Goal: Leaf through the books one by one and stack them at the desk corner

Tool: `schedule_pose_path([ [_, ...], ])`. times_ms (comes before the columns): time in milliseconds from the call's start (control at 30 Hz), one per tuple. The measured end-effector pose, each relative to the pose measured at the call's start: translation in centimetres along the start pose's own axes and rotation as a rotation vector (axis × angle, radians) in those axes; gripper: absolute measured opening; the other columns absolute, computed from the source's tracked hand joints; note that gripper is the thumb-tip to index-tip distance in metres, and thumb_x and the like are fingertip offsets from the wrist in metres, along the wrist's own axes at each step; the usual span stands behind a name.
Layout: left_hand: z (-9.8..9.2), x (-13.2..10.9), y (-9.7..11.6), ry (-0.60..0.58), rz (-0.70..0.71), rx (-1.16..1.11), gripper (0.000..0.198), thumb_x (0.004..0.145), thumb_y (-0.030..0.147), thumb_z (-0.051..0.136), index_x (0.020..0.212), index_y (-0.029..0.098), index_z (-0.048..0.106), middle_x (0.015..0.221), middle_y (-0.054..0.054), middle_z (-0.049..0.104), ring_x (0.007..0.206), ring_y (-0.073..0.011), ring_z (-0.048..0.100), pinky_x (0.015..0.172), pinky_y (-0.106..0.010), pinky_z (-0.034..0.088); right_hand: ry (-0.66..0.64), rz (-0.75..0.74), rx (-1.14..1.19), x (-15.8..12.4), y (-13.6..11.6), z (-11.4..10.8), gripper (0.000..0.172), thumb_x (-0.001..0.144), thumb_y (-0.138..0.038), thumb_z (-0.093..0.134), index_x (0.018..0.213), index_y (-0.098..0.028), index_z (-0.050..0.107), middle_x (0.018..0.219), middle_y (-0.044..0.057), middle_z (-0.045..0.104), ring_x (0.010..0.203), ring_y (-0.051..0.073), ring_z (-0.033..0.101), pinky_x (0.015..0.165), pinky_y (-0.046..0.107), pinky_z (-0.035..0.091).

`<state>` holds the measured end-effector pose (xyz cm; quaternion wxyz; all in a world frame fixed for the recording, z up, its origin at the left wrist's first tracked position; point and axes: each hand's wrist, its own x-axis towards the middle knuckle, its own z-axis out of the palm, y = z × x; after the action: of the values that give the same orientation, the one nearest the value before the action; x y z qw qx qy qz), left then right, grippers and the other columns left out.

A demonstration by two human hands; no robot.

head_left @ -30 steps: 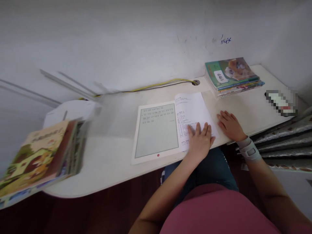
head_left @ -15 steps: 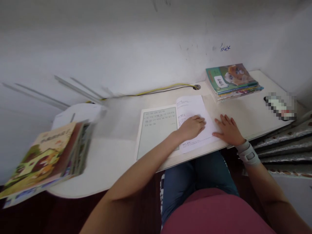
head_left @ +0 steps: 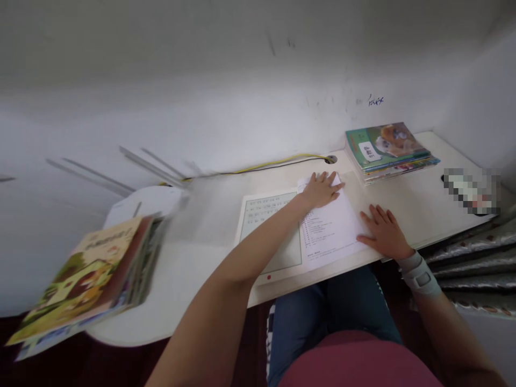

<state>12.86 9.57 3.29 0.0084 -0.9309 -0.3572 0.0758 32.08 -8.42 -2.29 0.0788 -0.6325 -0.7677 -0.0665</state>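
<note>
An open book (head_left: 328, 236) lies on the white desk. Its left page (head_left: 250, 236) is pale green with a border and rows of characters, and its right page is white with small print. My left hand (head_left: 321, 189) rests on the upper part of the right page, fingers spread, the forearm crossing over the left page. Flat on the desk by the book's right edge is my right hand (head_left: 382, 231), fingers apart and thumb near or touching the page edge. A pale band wraps the right wrist. Neither hand grips anything.
Behind the right hand sits a stack of books (head_left: 387, 148). A phone-like object (head_left: 470, 193), blurred out, lies at the right. More books (head_left: 84, 269) are piled at the desk's left end. A yellow cable (head_left: 262, 163) runs along the wall to a desk hole (head_left: 331, 159).
My left hand has slid up the right page from its middle to its top, and its bent fingers have spread. The right hand stays in place. The view has shifted slightly.
</note>
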Motion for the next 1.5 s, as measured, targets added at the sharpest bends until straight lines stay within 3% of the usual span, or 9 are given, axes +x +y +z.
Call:
schedule_pose_path([
  [167, -0.1, -0.1, -0.5, 0.022, 0.006, 0.022, 0.05, 0.096, 0.043, 0.031, 0.145, 0.035, 0.036, 0.157, -0.009, 0.024, 0.13, -0.0336, 0.041, 0.102, -0.049, 0.031, 0.019, 0.001, -0.007, 0.0, 0.0, 0.3, 0.069, 0.086, -0.064, 0.045, 0.139, -0.02, 0.047, 0.147, 0.02, 0.041, 0.136, 0.035, 0.037, 0.107, 0.053, 0.029],
  [267, -0.6, -0.4, -0.8, 0.074, -0.013, 0.052, 0.049, 0.097, 0.042, 0.028, 0.144, 0.034, 0.037, 0.15, -0.011, 0.036, 0.119, -0.0329, 0.049, 0.097, -0.048, 0.033, 0.016, 0.009, -0.011, 0.0, -0.1, 0.1, 0.07, 0.086, -0.064, 0.046, 0.14, -0.019, 0.046, 0.147, 0.02, 0.041, 0.136, 0.035, 0.037, 0.107, 0.052, 0.029],
  [533, -0.8, 1.1, -2.1, 0.045, -0.037, 0.001, 0.046, 0.097, 0.031, 0.025, 0.135, 0.022, 0.049, 0.129, -0.011, 0.059, 0.109, -0.027, 0.055, 0.091, -0.041, 0.04, 0.003, 0.011, 0.0, 0.0, -0.2, -0.2, 0.069, 0.087, -0.063, 0.045, 0.139, -0.017, 0.047, 0.148, 0.021, 0.04, 0.135, 0.036, 0.037, 0.108, 0.052, 0.028],
  [700, 0.2, 1.6, -2.7, 0.029, -0.006, -0.078, 0.046, 0.095, 0.026, 0.03, 0.139, 0.023, 0.044, 0.139, -0.006, 0.053, 0.116, -0.0238, 0.051, 0.092, -0.036, 0.041, 0.0, 0.009, -0.019, 0.0, -0.1, -0.2, 0.07, 0.087, -0.063, 0.044, 0.139, -0.017, 0.047, 0.147, 0.021, 0.04, 0.135, 0.036, 0.037, 0.108, 0.052, 0.028],
  [900, 0.3, 0.9, -1.3, 0.003, -0.017, 0.04, 0.051, 0.098, 0.032, 0.02, 0.144, 0.016, 0.037, 0.149, -0.01, 0.042, 0.124, -0.0291, 0.046, 0.098, -0.043, 0.037, -0.012, 0.014, -0.043, 0.0, -0.2, -0.4, 0.068, 0.088, -0.063, 0.043, 0.139, -0.017, 0.047, 0.147, 0.021, 0.041, 0.135, 0.035, 0.037, 0.108, 0.051, 0.028],
  [1100, 0.2, 0.6, -0.3, -0.1, -0.036, 0.062, 0.055, 0.097, 0.038, 0.025, 0.146, 0.014, 0.034, 0.157, -0.012, 0.024, 0.13, -0.0331, 0.042, 0.102, -0.046, 0.034, -0.028, 0.022, -0.049, 0.1, -0.1, -0.4, 0.067, 0.089, -0.062, 0.042, 0.14, -0.018, 0.046, 0.148, 0.019, 0.04, 0.135, 0.035, 0.037, 0.108, 0.05, 0.027],
  [1267, -0.3, 0.0, 0.2, -0.064, -0.018, 0.054, 0.055, 0.097, 0.039, 0.028, 0.145, 0.013, 0.036, 0.159, -0.014, 0.016, 0.137, -0.0322, 0.034, 0.111, -0.047, 0.026, -0.014, 0.021, -0.044, 0.0, 0.0, 0.0, 0.068, 0.089, -0.062, 0.041, 0.14, -0.018, 0.046, 0.148, 0.019, 0.04, 0.136, 0.034, 0.037, 0.108, 0.05, 0.027],
  [1400, -1.5, -2.5, 1.8, 0.089, -0.11, 0.073, 0.053, 0.097, 0.04, 0.031, 0.143, 0.014, 0.041, 0.158, -0.013, 0.019, 0.144, -0.0357, 0.017, 0.113, -0.062, 0.007, -0.011, 0.016, -0.036, 0.0, 0.0, -0.1, 0.067, 0.089, -0.062, 0.042, 0.14, -0.018, 0.046, 0.148, 0.019, 0.04, 0.136, 0.035, 0.036, 0.108, 0.05, 0.027],
  [1500, -1.6, -7.1, 3.1, 0.152, -0.204, -0.091, 0.06, 0.095, 0.051, 0.033, 0.146, 0.02, 0.036, 0.159, -0.012, 0.016, 0.144, -0.0403, 0.012, 0.111, -0.064, 0.016, -0.016, 0.025, -0.027, 0.0, -0.1, -0.4, 0.067, 0.089, -0.062, 0.042, 0.14, -0.019, 0.046, 0.148, 0.019, 0.04, 0.136, 0.035, 0.036, 0.108, 0.05, 0.027],
])
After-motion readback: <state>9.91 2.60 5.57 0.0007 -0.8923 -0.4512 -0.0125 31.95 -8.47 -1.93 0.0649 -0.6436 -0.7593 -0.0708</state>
